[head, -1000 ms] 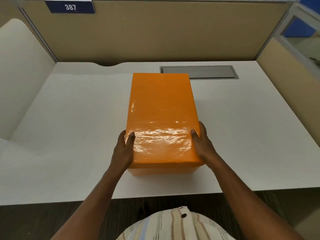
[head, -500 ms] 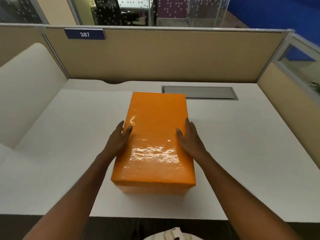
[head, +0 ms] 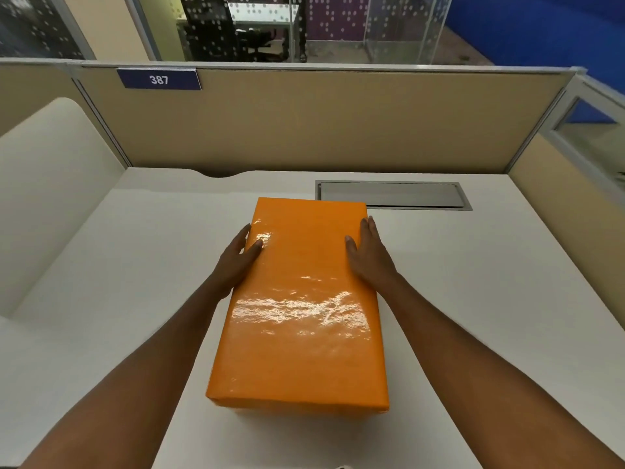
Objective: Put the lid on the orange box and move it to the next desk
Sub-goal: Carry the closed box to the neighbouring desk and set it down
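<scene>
A glossy orange box (head: 301,306) with its lid on stands lengthwise on the white desk (head: 473,282), in the middle. My left hand (head: 236,258) presses against the box's left side near the far end, thumb over the lid's top edge. My right hand (head: 368,255) clasps the right side the same way, fingers pointing away from me. Both forearms run along the box's sides. The fingers below the lid's rim are hidden.
Beige partition walls (head: 321,120) close the desk at the back and right, with a sign reading 387 (head: 159,79). A grey cable hatch (head: 392,194) lies flush in the desk behind the box. A cream curved panel (head: 44,184) rises on the left.
Both hands slid forward along the box's sides from its near end towards its far end. The view tilted up and moved closer, so the box sits nearer to me in the frame.
</scene>
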Demonstrator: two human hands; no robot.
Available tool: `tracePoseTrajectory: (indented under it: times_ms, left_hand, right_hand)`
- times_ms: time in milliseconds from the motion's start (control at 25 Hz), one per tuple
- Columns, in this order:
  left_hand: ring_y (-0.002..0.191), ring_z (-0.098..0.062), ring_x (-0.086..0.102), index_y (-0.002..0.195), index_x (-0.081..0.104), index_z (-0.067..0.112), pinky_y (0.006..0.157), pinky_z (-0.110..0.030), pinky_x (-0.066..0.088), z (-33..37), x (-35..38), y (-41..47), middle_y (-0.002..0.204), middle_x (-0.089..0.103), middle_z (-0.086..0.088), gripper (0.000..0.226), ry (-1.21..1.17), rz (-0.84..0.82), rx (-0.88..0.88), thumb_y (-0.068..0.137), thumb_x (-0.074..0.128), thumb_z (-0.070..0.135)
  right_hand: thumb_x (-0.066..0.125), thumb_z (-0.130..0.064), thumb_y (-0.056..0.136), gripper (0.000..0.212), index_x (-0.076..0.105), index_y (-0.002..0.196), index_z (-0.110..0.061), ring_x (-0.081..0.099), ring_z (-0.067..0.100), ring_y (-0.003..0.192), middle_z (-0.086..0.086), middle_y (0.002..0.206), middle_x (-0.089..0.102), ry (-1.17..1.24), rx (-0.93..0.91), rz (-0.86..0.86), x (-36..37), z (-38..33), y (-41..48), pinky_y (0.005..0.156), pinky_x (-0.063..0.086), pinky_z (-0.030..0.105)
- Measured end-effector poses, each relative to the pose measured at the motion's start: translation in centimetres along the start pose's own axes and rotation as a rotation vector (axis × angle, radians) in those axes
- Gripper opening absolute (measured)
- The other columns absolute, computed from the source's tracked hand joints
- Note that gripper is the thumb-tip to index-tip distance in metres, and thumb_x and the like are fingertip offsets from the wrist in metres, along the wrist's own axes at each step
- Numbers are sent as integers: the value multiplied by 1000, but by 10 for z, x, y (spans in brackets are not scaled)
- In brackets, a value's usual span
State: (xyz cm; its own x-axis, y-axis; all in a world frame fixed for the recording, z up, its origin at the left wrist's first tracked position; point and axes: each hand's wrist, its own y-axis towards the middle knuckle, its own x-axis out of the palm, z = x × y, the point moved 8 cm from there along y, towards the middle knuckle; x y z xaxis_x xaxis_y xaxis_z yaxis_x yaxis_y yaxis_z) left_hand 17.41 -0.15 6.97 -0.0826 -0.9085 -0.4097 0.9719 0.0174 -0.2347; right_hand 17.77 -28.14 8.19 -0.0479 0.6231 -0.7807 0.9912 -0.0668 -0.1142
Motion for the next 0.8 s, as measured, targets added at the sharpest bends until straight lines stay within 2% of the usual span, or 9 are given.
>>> tracePoseTrajectory:
  times_ms: [120, 200, 480, 720, 800]
  left_hand:
    - [104, -18, 58, 146, 21, 41, 74, -27, 53, 1, 4, 9, 150, 40, -3, 64, -99, -27, -6, 90, 47, 55]
    - [98, -14, 58, 146, 22, 43, 69, -23, 52, -1, 6, 14, 147, 44, -1, 62, -122, -20, -2, 90, 48, 55]
    - [119, -29, 56, 147, 24, 38, 92, -44, 49, -10, 11, 29, 146, 46, -3, 62, -152, 14, -26, 91, 48, 51]
    - [122, -30, 54, 146, 28, 32, 96, -47, 47, -6, 11, 32, 146, 46, -4, 62, -139, 16, 20, 91, 49, 51]
    - [124, -31, 54, 145, 35, 26, 101, -51, 45, -4, 7, 27, 145, 49, -6, 64, -109, 68, 39, 89, 52, 52]
  right_hand:
    - [31, -43, 98, 67, 5, 151, -12, 25, 34, 143, 3, 162, -1, 5, -2, 22, 5, -4, 19, 112, 27, 47]
    - [29, -47, 97, 67, 7, 151, -14, 30, 36, 140, 1, 162, 0, -31, 14, 65, 9, 0, 24, 110, 30, 49]
    - [30, -51, 96, 68, 10, 151, -15, 34, 32, 139, 0, 161, 6, -96, 18, 151, 14, 9, 40, 108, 34, 45]
    - [29, -51, 96, 68, 8, 151, -16, 31, 32, 140, -1, 162, 5, -127, 31, 97, 11, 11, 43, 109, 32, 47]
    - [32, -49, 97, 67, 13, 151, -15, 31, 32, 141, 3, 160, 14, -50, 42, 98, 8, 7, 39, 110, 31, 48]
